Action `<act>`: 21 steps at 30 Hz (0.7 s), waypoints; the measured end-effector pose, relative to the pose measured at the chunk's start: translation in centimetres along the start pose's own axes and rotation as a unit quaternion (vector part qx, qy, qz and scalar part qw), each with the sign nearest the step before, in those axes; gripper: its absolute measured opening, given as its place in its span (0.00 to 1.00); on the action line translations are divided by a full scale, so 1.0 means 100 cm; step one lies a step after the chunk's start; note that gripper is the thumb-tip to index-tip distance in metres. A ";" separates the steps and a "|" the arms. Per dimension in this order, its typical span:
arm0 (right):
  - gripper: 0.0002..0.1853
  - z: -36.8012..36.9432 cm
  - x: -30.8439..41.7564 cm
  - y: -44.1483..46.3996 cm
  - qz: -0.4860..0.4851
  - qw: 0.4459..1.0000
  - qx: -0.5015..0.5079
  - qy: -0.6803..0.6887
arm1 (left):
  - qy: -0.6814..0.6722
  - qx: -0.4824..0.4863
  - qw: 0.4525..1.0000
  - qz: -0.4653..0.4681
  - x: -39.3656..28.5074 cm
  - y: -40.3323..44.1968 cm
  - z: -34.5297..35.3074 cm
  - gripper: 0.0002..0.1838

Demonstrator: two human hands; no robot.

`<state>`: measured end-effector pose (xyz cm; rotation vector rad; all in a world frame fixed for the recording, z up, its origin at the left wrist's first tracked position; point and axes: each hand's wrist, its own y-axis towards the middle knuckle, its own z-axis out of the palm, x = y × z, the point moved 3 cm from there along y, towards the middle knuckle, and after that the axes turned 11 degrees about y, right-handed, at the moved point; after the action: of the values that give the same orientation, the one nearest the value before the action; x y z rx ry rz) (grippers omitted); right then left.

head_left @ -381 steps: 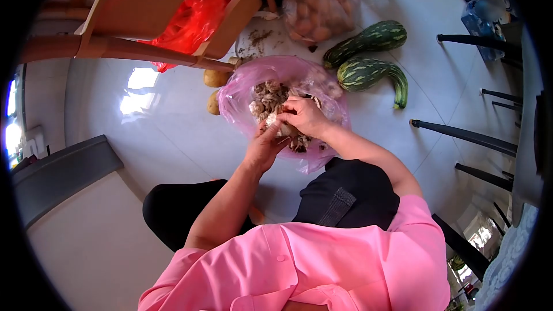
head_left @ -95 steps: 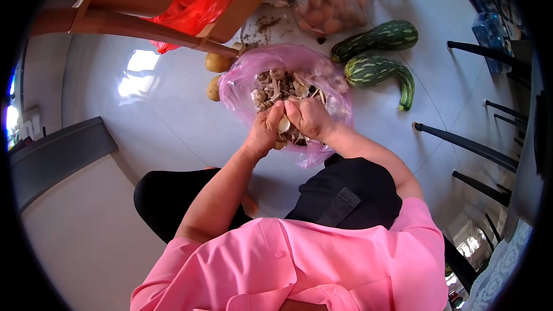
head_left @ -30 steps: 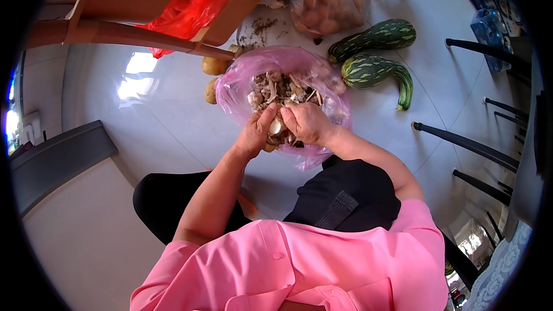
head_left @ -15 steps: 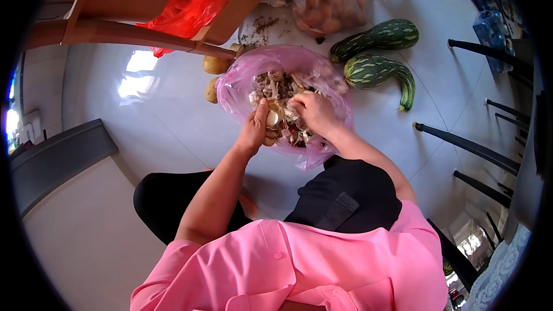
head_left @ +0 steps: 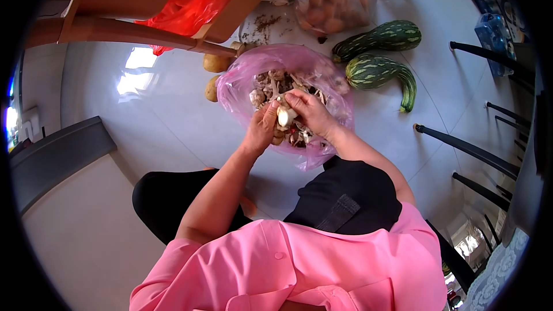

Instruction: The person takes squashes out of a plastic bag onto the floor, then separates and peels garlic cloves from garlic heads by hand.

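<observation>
Between my two hands is a pale garlic bulb (head_left: 286, 116), held over an open pink plastic bag (head_left: 236, 78). My left hand (head_left: 262, 129) grips the bulb from the left, thumb on top. From the right, my right hand (head_left: 311, 112) pinches it with thumb and fingers. Inside the bag, below the hands, lie more garlic bulbs (head_left: 257, 97) with dry stalks and loose skins. Part of the bag's contents is hidden by my hands.
Two striped green squashes (head_left: 380, 39) lie right of the bag. Potatoes (head_left: 215, 63) sit at its left. Behind stand a bag of brownish round items (head_left: 334, 3), a wooden chair (head_left: 132, 34) and a red bag (head_left: 196, 0). Dark furniture legs (head_left: 466, 148) reach in from the right.
My right hand has come in against the left, and both now meet on the garlic bulb. The bulb's white side is turned up between the thumbs.
</observation>
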<state>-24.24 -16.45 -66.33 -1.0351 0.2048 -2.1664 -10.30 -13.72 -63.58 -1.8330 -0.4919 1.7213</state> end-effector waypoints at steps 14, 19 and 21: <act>0.25 -0.002 -0.006 -0.004 -0.037 0.999 0.006 -0.018 | -0.019 -0.066 0.997 -0.035 0.018 0.010 -0.003 0.19; 0.26 0.009 0.015 -0.013 -0.050 0.960 -0.018 -0.274 | 0.096 -0.018 0.991 -0.093 -0.002 0.004 -0.003 0.17; 0.28 0.008 0.015 -0.011 -0.081 0.950 -0.001 -0.301 | 0.103 -0.017 0.992 -0.068 -0.001 0.005 -0.004 0.17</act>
<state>-24.90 -16.54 -64.39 -1.7052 -0.1718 -1.8778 -9.98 -14.21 -63.81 -1.9277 -0.5515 1.4244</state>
